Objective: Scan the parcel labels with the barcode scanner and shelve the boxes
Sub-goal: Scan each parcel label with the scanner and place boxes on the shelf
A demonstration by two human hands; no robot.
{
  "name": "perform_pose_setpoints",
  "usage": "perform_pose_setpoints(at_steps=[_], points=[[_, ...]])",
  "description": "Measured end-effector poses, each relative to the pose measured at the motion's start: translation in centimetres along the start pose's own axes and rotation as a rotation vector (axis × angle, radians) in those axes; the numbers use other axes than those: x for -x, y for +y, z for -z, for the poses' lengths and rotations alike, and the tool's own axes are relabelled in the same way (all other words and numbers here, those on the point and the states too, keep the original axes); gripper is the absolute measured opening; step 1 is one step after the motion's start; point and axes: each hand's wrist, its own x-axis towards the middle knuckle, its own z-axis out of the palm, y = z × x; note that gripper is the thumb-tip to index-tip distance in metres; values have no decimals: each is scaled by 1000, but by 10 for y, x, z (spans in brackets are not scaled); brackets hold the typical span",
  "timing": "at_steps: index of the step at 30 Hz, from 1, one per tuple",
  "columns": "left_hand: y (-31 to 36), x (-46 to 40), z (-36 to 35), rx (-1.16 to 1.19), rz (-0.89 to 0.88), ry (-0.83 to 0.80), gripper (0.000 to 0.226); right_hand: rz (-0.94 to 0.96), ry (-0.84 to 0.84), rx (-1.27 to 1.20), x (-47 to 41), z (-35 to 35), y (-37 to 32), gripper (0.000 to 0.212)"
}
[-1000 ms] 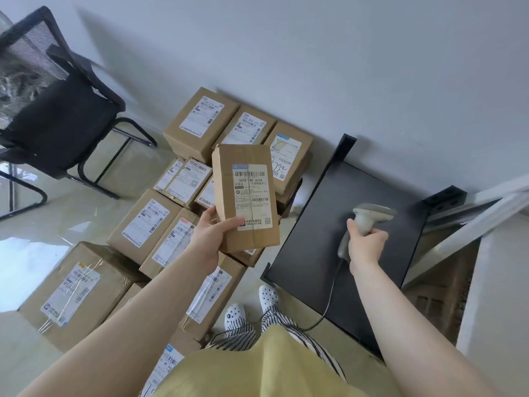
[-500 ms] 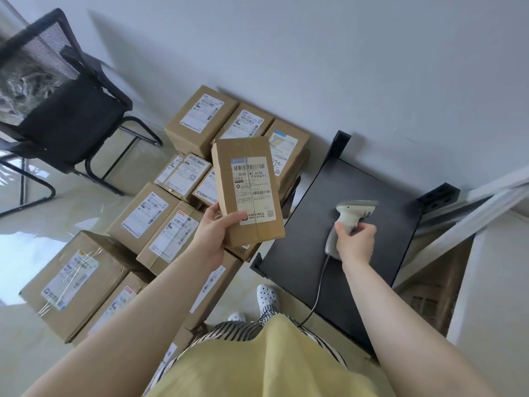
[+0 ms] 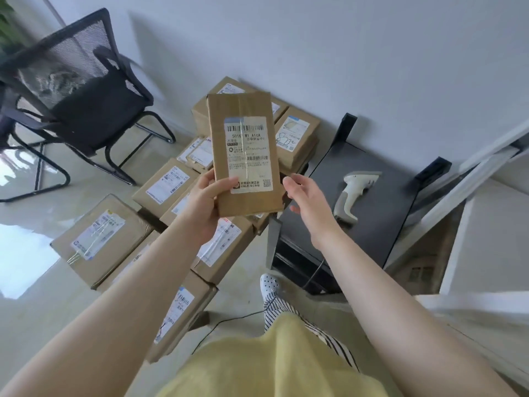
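My left hand [image 3: 207,200] grips the lower left corner of a flat brown cardboard parcel [image 3: 243,116], held upright with its white barcode label [image 3: 248,156] facing me. My right hand [image 3: 307,196] hovers open just right of the parcel's lower edge, fingers spread, holding nothing. The pale grey barcode scanner [image 3: 353,193] lies on its side on the black shelf top [image 3: 380,222], its cable trailing down toward the floor.
Several labelled cardboard boxes [image 3: 100,239] are stacked on the glossy floor to the left and behind the held parcel. A black mesh chair [image 3: 86,90] stands at the upper left. White shelving frame [image 3: 469,219] and wall lie to the right.
My right hand has put the scanner down on the black shelf top and moved left to the parcel. My left hand has raised the parcel closer to me.
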Motion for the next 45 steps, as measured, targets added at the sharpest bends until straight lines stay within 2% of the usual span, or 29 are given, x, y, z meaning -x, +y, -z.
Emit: perform_pose_setpoints(at_steps=[3,7,11,16,19,22,23,25,27,31,34,35,38,40,42,45], points=[[-24,49,15,-53,33,-33,81,-42,-90,-36,54,-23,17,56],[-69,104,28,-59,103,-57,75,-93,-79,-58,120,-30,54,41],[-112,146,26,-135,207,-84,82,-188,-50,-20,175,-12,88,30],[-149,178,4,-235,326,-160,59,-258,16,14,225,21,122,31],[-164,191,-15,-274,347,-211,57,-285,57,7,247,43,136,31],[-179,204,-37,-314,344,-276,61,-284,93,-32,272,66,146,46],[-184,209,-46,-333,340,-296,67,-279,108,-46,280,76,149,47],[-196,216,-67,-366,334,-345,81,-273,135,-76,298,97,158,35],[-209,222,-92,-395,334,-389,82,-273,163,-115,316,121,167,32],[-244,243,-155,-433,336,-453,79,-247,209,-163,358,184,179,55],[-279,269,-209,-443,352,-493,73,-240,263,-190,395,240,198,60],[-292,278,-228,-442,360,-503,72,-247,283,-202,407,260,205,56],[-328,304,-288,-456,383,-547,77,-267,343,-239,444,319,226,24],[-348,321,-327,-466,394,-575,88,-269,400,-253,466,357,234,19],[-359,331,-357,-471,389,-600,100,-258,437,-265,481,385,238,25],[-371,342,-402,-490,384,-637,104,-242,498,-302,498,423,243,40]])
